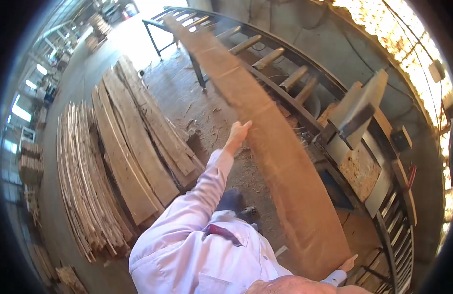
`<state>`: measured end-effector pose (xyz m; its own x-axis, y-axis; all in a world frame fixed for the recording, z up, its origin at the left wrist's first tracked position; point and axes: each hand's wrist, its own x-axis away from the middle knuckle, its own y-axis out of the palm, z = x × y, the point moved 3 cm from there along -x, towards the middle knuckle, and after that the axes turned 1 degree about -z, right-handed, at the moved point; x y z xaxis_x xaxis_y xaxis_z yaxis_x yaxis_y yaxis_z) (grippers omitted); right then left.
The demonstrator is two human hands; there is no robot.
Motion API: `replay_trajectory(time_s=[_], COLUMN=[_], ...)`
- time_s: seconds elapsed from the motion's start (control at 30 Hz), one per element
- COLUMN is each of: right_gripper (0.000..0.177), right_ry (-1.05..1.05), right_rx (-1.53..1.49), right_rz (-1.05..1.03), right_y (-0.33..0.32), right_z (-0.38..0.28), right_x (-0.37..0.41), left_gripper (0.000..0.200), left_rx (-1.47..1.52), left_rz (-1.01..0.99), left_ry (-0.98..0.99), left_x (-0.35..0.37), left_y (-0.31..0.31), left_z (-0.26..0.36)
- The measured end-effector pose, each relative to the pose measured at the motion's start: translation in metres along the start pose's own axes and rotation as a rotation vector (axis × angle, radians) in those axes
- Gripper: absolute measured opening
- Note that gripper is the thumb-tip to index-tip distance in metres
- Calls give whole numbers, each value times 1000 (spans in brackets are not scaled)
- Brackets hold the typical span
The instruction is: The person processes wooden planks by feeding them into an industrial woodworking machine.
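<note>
- Near right: right hand [349,263] at the near right corner of the long board [280,152]. The underside is hidden; cannot tell how far the fingers close, or whether they bear weight.
- Mid-scene: left hand [240,130] closed on the board's left long edge, well beyond the right hand. Fingers below the edge not visible.
- Board position: runs from beside the person's body to the far left, its far end overlapping the roller conveyor [268,58]. Cannot tell which rollers, if any, it rests on.
- Risk 1: board may twist or tip, since the 2 hands sit on opposite edges and the span is long.
- Risk 2: its right edge could knock the metal guard [359,117], near on the right, if the board swings that way.
- Risk 3: footing. Wood scraps [214,110] litter the floor left of the board; a sideways step could slip.
- Left: strip pile [84,186] and plank stack [133,147] would limit a step back that way.
- Far: conveyor rail may catch the board's far end if it drops, judging by the overlap.
</note>
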<state>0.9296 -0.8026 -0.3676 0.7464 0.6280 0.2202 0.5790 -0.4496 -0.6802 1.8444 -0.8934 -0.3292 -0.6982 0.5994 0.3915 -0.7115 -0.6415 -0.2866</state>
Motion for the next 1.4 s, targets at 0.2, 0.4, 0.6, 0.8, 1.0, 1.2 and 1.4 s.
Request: replay_trajectory(time_s=[0.2,0.4,0.6,0.8,1.0,1.2,1.4], right_gripper=[77,75,79,86,87,72,60], right_ry=[-113,-158,-84,88,11,-143,-492], right_rx=[-255,-502,-549,-671,-823,-913,-113], right_rz=[-183,-299,-287,-236,-577,-153,-141], right_y=[39,113,170,221,245,223,196], right_z=[-30,-84,-183,-292,-368,-446,-386], right_x=[18,-8,-13,-30,-130,-233,-185], left_gripper=[59,53,40,40,37,50,69], left_rx=[-50,34,173,199,144,-455,-29], left_rz=[15,75,-13,-17,-24,-398,-604], left_ry=[133,202,111,213,230,101,10], left_x=[-134,-178,-271,-332,-344,-351,-283], left_y=[48,37,39,57,110,173,230], left_z=[-4,47,81,115,169,217,181])
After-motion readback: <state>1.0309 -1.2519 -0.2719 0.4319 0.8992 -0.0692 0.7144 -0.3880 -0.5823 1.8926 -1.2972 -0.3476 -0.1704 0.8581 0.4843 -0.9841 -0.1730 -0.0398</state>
